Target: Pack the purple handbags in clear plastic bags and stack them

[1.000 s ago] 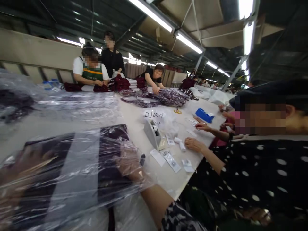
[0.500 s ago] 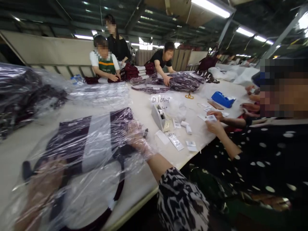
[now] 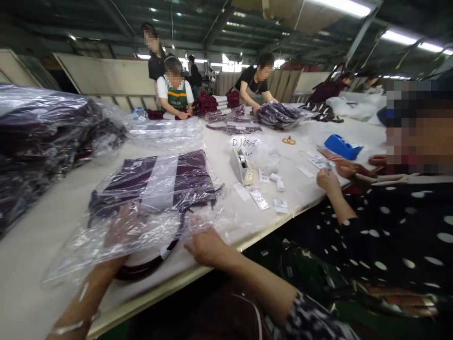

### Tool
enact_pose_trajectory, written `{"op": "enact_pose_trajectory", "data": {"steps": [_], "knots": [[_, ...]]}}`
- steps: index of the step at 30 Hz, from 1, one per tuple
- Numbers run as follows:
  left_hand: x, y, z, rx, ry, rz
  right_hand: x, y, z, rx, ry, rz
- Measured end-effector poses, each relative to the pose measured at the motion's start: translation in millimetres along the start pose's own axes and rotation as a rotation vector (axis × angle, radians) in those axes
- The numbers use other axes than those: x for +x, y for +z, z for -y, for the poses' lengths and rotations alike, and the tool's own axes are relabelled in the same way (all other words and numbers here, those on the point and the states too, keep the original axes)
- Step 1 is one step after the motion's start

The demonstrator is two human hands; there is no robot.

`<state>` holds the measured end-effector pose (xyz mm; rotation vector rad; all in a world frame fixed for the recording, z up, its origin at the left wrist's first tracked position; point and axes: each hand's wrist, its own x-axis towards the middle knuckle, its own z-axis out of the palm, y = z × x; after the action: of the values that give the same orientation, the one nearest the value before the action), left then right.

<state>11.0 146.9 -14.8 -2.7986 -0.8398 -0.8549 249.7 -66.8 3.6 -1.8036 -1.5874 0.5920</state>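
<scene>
A folded dark maroon fabric piece [image 3: 193, 177] with a pale band [image 3: 159, 182] across it lies on the table inside a clear plastic bag [image 3: 85, 262]. Its dark strap loop [image 3: 141, 271] curves out at the near side, by the bag's mouth. My left hand [image 3: 122, 226] is under the plastic film, fingers stretched out over the fabric's near edge. At the near right corner, my right hand [image 3: 205, 243] is closed on the bag's edge, with the fingertips partly hidden.
Bagged maroon goods [image 3: 53, 127] are piled at left. A tape dispenser [image 3: 242, 167], labels [image 3: 260, 198] and a blue dispenser [image 3: 341, 146] lie on the table [image 3: 219, 141]. A co-worker in a dotted top [image 3: 389, 222] handles small labels at right; other people work across the table.
Both hands have drawn back toward the near table edge; my right hand has come out from under the plastic and now grips its edge. The view has shifted left.
</scene>
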Motion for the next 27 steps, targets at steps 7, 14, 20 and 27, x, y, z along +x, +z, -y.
{"op": "enact_pose_trajectory", "data": {"steps": [7,14,20,27], "knots": [[-45.4,-4.9,-97.8,-0.033,0.007,0.089,-69.2,-143.2,-70.7,-0.153,0.382,-0.354],[-24.3,-19.4,-156.5,-0.063,0.068,0.204,-15.0,-180.4,-128.1,-0.408,0.74,-0.298],[22.3,-37.1,-163.3,-0.225,0.057,0.287,-12.7,-190.2,-113.9,-0.213,0.763,-0.279],[81.5,-46.2,-166.6,-1.025,0.027,0.44,-52.0,-185.4,-13.9,0.528,0.542,0.077]]}}
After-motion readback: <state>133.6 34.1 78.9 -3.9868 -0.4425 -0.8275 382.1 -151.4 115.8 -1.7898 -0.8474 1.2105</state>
